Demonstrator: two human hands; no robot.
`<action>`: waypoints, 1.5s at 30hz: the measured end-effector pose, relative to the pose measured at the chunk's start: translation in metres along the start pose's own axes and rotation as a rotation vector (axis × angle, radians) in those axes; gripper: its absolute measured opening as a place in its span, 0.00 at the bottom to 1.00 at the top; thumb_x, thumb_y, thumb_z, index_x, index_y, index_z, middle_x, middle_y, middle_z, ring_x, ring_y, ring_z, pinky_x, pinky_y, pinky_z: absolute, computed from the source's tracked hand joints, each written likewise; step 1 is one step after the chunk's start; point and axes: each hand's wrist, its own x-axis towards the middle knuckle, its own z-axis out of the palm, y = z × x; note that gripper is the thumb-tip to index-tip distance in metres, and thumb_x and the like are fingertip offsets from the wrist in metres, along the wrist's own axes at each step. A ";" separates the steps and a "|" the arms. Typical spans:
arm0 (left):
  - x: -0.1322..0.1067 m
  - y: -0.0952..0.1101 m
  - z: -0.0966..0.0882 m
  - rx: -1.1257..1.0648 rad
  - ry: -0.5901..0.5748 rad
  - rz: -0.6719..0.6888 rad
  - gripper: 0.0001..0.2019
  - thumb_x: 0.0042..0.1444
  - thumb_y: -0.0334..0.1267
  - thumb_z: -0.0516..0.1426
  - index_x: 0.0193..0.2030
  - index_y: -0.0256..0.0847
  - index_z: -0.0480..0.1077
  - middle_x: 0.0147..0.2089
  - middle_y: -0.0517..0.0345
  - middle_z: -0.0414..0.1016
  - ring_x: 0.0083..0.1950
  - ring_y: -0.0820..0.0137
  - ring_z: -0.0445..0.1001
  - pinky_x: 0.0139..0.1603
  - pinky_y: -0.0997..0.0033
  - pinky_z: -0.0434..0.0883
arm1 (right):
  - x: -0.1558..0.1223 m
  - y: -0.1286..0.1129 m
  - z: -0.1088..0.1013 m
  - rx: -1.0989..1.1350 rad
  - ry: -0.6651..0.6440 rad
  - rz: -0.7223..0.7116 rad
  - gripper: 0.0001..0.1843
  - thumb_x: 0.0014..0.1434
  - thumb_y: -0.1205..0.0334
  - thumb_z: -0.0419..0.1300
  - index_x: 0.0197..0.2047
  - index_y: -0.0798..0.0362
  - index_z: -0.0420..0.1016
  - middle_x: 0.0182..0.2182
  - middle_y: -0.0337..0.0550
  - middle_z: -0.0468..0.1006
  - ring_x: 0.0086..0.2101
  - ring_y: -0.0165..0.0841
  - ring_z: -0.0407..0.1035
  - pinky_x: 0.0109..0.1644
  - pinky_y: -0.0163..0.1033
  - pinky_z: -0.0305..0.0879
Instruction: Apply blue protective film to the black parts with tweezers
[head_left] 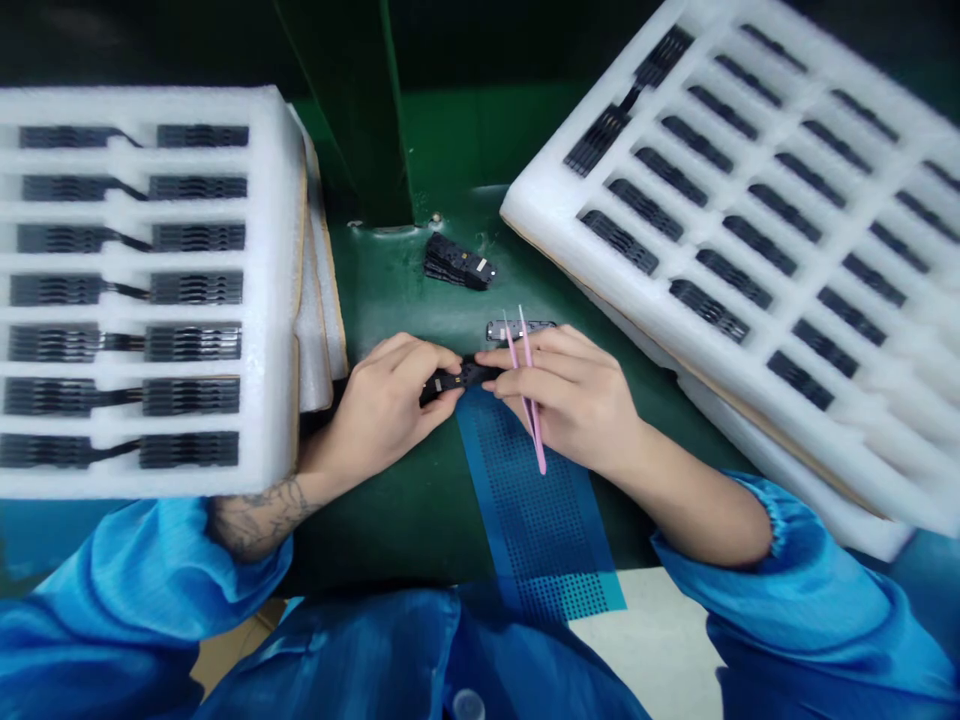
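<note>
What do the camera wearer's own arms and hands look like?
The left hand and right hand are bare, without gloves. Loose, bright blue fabric sleeves end on the forearms; the right cuff looks gathered. Dark line markings, apparently a tattoo, cover part of the left forearm.

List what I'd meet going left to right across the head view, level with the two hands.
White foam tray → left hand → small black part between the hands → right hand → second foam tray.
</note>
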 end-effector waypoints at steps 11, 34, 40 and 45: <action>0.002 0.000 -0.001 -0.007 -0.025 0.033 0.04 0.62 0.31 0.61 0.43 0.40 0.71 0.45 0.56 0.80 0.47 0.68 0.77 0.50 0.65 0.75 | -0.011 0.007 -0.029 -0.437 -0.116 0.185 0.08 0.64 0.72 0.57 0.40 0.52 0.76 0.49 0.52 0.83 0.44 0.47 0.78 0.41 0.49 0.74; 0.000 -0.006 0.001 0.103 -0.076 0.140 0.07 0.63 0.38 0.62 0.46 0.42 0.79 0.53 0.49 0.74 0.47 0.64 0.69 0.48 0.60 0.73 | -0.003 -0.014 -0.012 0.777 0.039 0.651 0.10 0.56 0.58 0.72 0.42 0.48 0.84 0.31 0.38 0.85 0.28 0.32 0.80 0.33 0.36 0.78; 0.000 -0.006 0.001 0.104 -0.074 0.137 0.07 0.64 0.37 0.60 0.46 0.43 0.79 0.53 0.49 0.74 0.47 0.65 0.70 0.48 0.61 0.73 | 0.001 -0.007 -0.020 0.692 0.026 0.569 0.08 0.52 0.60 0.75 0.37 0.47 0.85 0.33 0.39 0.86 0.31 0.34 0.81 0.34 0.37 0.79; 0.000 -0.004 -0.001 0.121 -0.079 0.132 0.08 0.65 0.38 0.60 0.46 0.43 0.80 0.53 0.49 0.74 0.47 0.65 0.70 0.48 0.61 0.73 | 0.002 -0.005 -0.014 0.634 0.053 0.630 0.06 0.54 0.59 0.73 0.36 0.47 0.85 0.30 0.38 0.86 0.27 0.34 0.79 0.29 0.38 0.77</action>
